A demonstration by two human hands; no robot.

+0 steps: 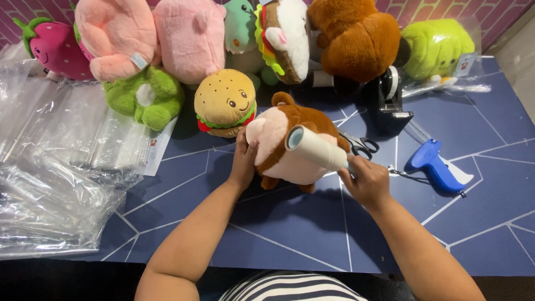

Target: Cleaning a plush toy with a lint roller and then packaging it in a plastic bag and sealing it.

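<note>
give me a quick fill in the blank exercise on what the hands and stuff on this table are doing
1. The right hand holds a lint ____ against the brown and cream plush toy.
2. The left hand steadies that toy on its ____ end.
3. The plush just behind the left hand is shaped like a ____.
4. The tagging gun right of the scissors is ____ in colour.

Missing words: roller; cream; hamburger; blue

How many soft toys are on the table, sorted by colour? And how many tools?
Pink toys: 3 (strawberry, two plain pink)
Green toys: 3
Brown toys: 2 (one at back, one held)
Burger-shaped toys: 2
Tools: 4 (lint roller, scissors, tape dispenser, blue tagging gun)
Total: 14
</note>
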